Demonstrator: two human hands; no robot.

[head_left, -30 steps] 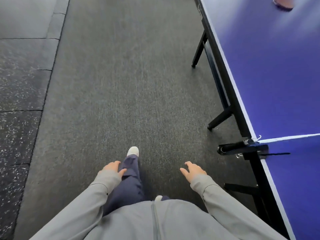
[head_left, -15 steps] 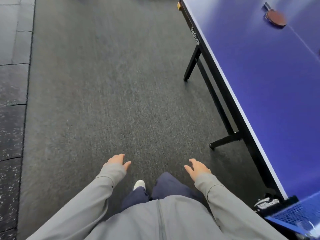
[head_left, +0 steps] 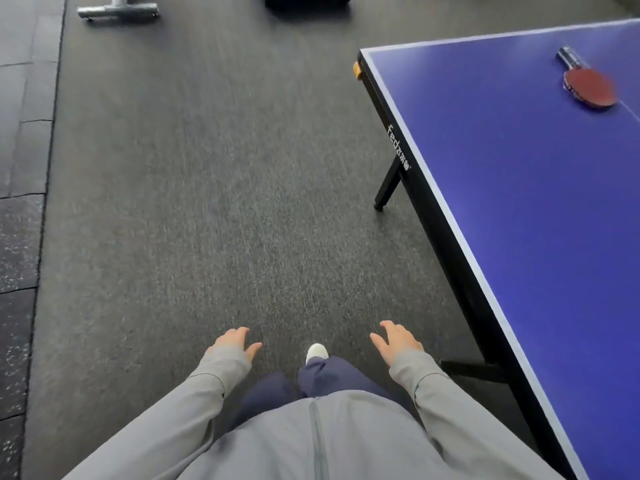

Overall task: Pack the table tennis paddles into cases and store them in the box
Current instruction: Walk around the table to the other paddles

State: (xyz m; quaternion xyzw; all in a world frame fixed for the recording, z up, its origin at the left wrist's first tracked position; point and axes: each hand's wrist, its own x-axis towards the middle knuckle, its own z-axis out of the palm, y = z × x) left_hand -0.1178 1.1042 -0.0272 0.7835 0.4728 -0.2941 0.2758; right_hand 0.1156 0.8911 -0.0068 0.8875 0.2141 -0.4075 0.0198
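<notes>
A red table tennis paddle [head_left: 590,85] with a dark handle lies flat on the blue table [head_left: 519,188], near its far right part. My left hand [head_left: 232,342] hangs low in front of me, fingers relaxed, holding nothing. My right hand [head_left: 396,340] hangs the same way beside the table's long edge, also empty. Both hands are far from the paddle. No case is in view. Grey sleeves cover both arms.
Dark grey carpet covers the floor ahead. The table's black frame and leg [head_left: 387,188] stand to my right. A metal wheeled base [head_left: 117,10] and a dark object [head_left: 308,0] sit at the top edge. Speckled rubber tiles [head_left: 17,237] run along the left.
I have walked forward along the table's side. The net post has dropped out of view, the table's far corner has appeared, and the paddle looks nearer. Both hands stay empty.
</notes>
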